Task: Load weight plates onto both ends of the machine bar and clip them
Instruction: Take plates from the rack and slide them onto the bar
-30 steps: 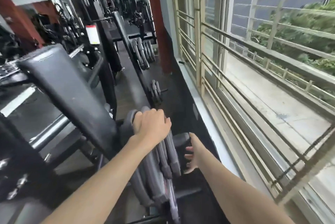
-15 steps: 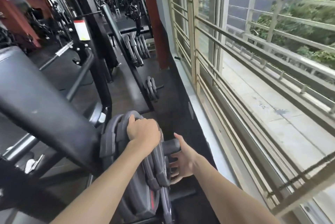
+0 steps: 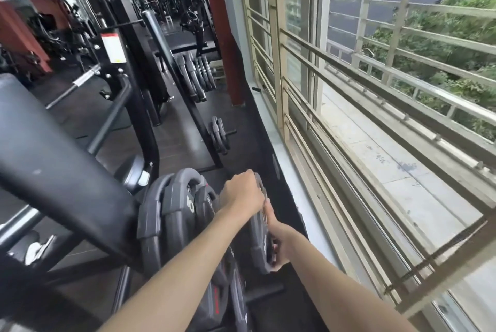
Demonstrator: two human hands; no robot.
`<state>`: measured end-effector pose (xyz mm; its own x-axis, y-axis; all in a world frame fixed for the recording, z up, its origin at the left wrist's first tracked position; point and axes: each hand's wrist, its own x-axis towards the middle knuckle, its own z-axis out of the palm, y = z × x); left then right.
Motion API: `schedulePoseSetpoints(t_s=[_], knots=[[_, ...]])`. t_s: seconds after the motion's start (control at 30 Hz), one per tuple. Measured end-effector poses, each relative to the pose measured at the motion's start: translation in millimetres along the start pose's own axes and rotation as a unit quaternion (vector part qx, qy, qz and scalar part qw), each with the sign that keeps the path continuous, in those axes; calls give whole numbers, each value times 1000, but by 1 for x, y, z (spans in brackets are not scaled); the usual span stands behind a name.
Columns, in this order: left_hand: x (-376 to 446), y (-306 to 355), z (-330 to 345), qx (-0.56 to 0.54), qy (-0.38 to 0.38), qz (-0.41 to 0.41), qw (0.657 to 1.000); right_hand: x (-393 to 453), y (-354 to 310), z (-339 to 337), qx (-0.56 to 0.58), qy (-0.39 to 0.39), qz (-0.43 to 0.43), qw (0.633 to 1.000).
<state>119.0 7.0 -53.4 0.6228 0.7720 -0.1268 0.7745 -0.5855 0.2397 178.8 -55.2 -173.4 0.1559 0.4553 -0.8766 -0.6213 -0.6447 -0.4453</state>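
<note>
Both hands hold one dark grey weight plate [image 3: 259, 248], seen edge-on and upright, a little to the right of a rack of several similar plates [image 3: 171, 213]. My left hand [image 3: 243, 192] grips its top rim. My right hand [image 3: 276, 240] is closed on its right face and lower middle, fingers partly hidden behind it. One racked plate shows a white "10". The machine's black padded arm [image 3: 53, 159] slants across the left. I cannot see the bar's end or any clip.
A barred window [image 3: 349, 116] and its white sill run close along the right. More plates stand on a rack further back [image 3: 197, 73] and on a low peg [image 3: 220, 137]. A black frame upright [image 3: 139, 106] and a chrome bar [image 3: 80, 81] stand to the left.
The outermost plate has come away from the racked stack toward the right. My left hand moved right with its top rim, and my right hand closed on its face.
</note>
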Motion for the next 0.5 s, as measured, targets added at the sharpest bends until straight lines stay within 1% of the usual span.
schedulePoseSetpoints(t_s=[0.1, 0.23, 0.33, 0.5], knots=[[-3, 4, -1, -30, 3, 12, 999, -5, 4, -7, 33, 28, -38, 998], [-15, 12, -20, -82, 26, 34, 996, -8, -5, -12, 133, 74, -86, 985], [-25, 14, -49, -108, 56, 60, 991, -16, -18, -12, 207, 48, -151, 965], [-67, -14, -101, -176, 96, 93, 975, -52, -33, 3, 235, 29, -237, 942]])
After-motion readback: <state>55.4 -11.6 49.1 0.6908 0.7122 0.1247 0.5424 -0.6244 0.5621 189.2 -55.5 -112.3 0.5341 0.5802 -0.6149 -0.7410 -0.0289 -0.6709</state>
